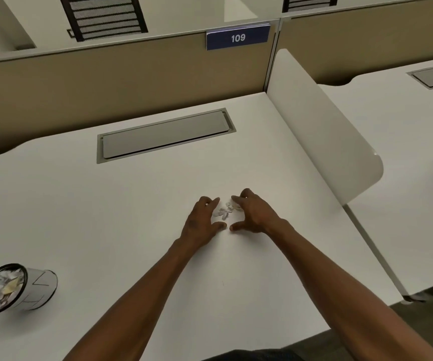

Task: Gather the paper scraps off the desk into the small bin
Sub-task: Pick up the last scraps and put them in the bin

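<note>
Several small white paper scraps (pixel 224 211) lie in a tight heap on the white desk (pixel 132 204), right of centre. My left hand (pixel 202 222) and my right hand (pixel 254 214) rest on the desk on either side of the heap, fingers curved and apart, thumbs nearly touching below it. Both hands cup around the scraps; the right fingertips touch the scraps at the heap's far edge. The small white bin (pixel 15 287) with a black rim stands at the desk's near left, holding crumpled paper.
A grey cable hatch (pixel 166 135) is set into the desk behind the hands. A white side divider (pixel 322 126) bounds the desk on the right, a beige partition with a blue sign "109" (pixel 237 37) at the back. Another desk lies beyond the divider.
</note>
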